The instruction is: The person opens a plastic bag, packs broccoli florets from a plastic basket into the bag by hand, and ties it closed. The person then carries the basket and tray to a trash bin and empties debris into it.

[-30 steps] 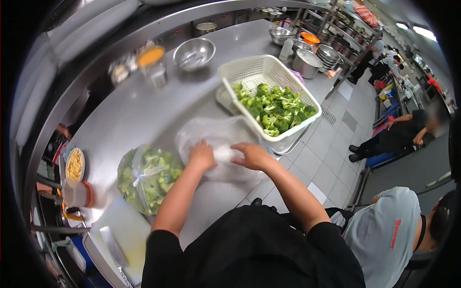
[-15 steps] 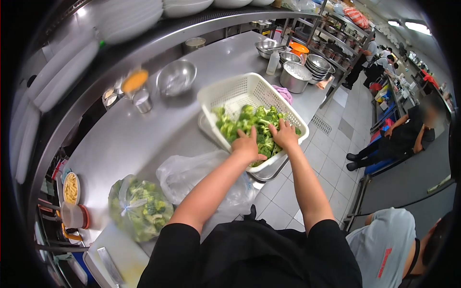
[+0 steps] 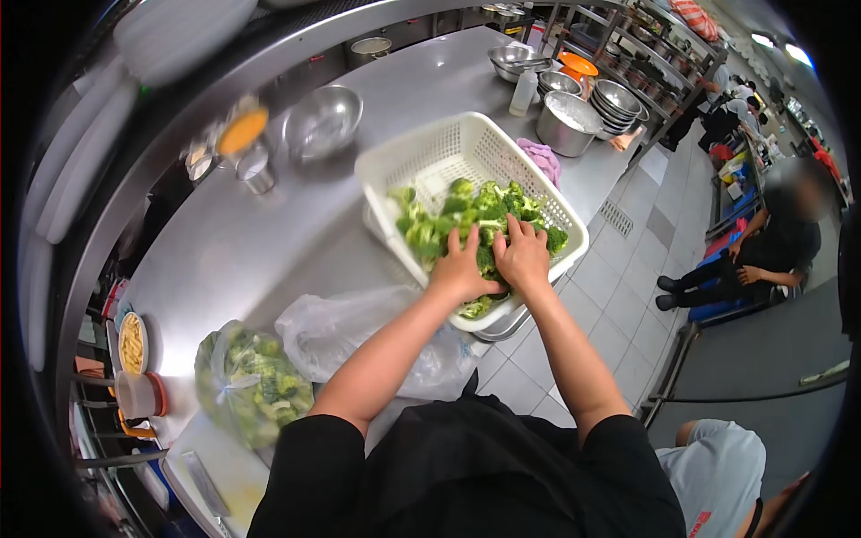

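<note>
One knotted plastic bag (image 3: pixel 251 386) sits filled on the bench (image 3: pixel 215 233), its bagged broccoli (image 3: pixel 285 386) showing green through the film, so that portion looks finished. Beside it, a slack clear bag (image 3: pixel 327 327) lies crumpled, with no broccoli visible inside it. What is left, as far as one can judge, is the heap of loose broccoli florets (image 3: pixel 491 199) in the white perforated basket (image 3: pixel 408 161): they cover the near part, while some of the basket's far floor is bare. Just how many florets there are cannot be counted, since both hands cover part of the heap and its left side is blurred

The florets lie directly under and ahead of the hands. Left hand (image 3: pixel 459 271) and right hand (image 3: pixel 523 258) reach over the basket's near side and rest on the heap side by side, palms down, fingers partly spread and bent among the pieces. Florets touch the fingertips, but whether either hand has a firm hold on any is impossible to tell. More florets lie beyond the fingers and to both sides, and the slack bag lies below the basket, partly under the left forearm
</note>
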`<state>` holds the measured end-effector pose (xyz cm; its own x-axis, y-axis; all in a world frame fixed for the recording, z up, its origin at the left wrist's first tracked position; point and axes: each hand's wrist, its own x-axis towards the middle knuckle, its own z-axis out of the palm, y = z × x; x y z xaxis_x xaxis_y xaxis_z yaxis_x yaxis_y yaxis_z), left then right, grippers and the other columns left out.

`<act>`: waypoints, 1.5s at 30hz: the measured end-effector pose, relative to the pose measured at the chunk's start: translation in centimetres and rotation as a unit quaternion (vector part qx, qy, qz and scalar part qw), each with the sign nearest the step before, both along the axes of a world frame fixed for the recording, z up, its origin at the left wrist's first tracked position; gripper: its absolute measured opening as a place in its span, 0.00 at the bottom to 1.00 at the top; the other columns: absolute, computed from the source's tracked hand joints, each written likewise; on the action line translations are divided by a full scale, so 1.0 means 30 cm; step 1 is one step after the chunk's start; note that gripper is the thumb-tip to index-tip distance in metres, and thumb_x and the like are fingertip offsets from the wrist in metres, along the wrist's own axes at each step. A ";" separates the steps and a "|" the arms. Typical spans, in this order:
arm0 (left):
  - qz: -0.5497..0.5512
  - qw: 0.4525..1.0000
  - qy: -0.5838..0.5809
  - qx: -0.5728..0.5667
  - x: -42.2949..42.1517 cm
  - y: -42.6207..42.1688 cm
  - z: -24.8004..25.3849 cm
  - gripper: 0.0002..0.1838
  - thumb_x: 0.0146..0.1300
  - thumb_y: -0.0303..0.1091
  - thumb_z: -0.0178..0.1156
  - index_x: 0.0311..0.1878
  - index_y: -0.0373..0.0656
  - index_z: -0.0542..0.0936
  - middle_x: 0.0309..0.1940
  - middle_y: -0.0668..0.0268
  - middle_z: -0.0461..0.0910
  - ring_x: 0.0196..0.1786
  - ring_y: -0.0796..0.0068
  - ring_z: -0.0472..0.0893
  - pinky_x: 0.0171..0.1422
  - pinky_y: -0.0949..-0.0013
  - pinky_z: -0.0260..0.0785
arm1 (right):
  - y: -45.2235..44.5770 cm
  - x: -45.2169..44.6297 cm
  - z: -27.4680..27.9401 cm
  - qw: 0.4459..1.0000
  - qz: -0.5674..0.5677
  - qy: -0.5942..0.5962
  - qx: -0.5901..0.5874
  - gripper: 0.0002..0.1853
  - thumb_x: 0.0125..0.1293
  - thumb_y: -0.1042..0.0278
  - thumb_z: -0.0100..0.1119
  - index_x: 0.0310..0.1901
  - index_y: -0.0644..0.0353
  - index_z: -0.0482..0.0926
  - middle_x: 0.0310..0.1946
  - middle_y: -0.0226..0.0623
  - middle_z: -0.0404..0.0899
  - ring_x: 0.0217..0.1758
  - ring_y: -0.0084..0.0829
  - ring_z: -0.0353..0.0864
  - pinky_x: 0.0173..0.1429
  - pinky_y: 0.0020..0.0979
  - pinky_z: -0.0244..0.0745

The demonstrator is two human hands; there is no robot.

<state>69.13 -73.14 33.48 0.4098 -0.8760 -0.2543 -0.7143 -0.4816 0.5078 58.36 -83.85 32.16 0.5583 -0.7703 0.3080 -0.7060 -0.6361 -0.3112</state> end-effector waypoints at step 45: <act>0.081 0.970 0.129 -0.190 -0.015 -0.042 -0.076 0.70 0.42 0.43 0.79 0.81 0.52 0.38 0.72 0.42 0.50 0.68 0.41 0.69 0.70 0.54 0.67 | -0.129 0.051 0.000 0.964 0.056 -0.094 0.244 0.49 0.55 0.28 0.62 0.69 0.60 0.70 0.60 0.58 0.76 0.64 0.51 0.76 0.67 0.43 0.70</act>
